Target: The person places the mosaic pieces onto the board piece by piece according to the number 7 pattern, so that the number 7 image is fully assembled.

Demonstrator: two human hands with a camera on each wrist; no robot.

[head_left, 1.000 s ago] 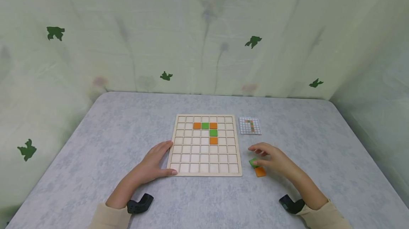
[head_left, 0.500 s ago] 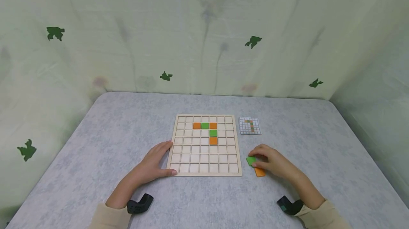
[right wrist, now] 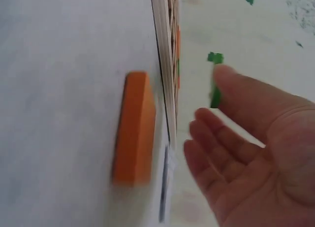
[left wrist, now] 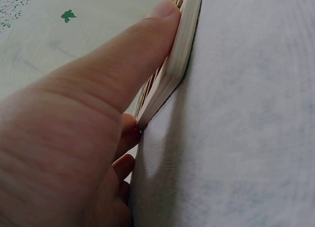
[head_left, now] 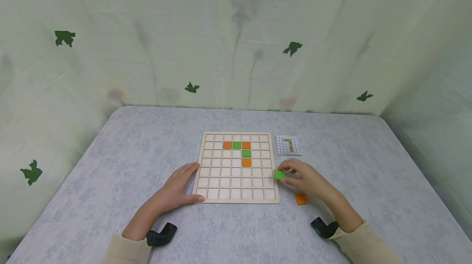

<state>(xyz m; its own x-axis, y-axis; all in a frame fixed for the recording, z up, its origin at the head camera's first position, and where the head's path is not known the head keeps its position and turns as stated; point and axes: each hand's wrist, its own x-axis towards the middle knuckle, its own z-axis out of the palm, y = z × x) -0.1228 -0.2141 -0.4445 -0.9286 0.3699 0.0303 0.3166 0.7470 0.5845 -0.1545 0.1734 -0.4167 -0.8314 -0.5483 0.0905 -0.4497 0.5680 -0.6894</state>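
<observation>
A green square tile (head_left: 279,174) is pinched between the thumb and fingers of my right hand (head_left: 303,176), raised beside the right edge of the wooden grid board (head_left: 236,182). In the right wrist view the green tile (right wrist: 216,81) is seen edge-on and blurred. My left hand (head_left: 177,188) rests on the board's left side, thumb at the near corner and fingers along the edge. Its straight thumb (left wrist: 133,49) lies on the rim in the left wrist view. Orange tiles (head_left: 246,162) and green tiles (head_left: 246,153) sit in the board's cells, forming a row and a downward column.
An orange tile (head_left: 300,199) lies on the table right of the board, below my right hand. A small pattern card (head_left: 289,145) printed with a coloured grid lies beyond that hand. The grey table (head_left: 147,141) backs onto a pale curtain (head_left: 236,43) with green leaf shapes.
My right hand has taken the green tile from beside the orange one and carried it left and away to the board's right edge. My left hand has stayed in place.
</observation>
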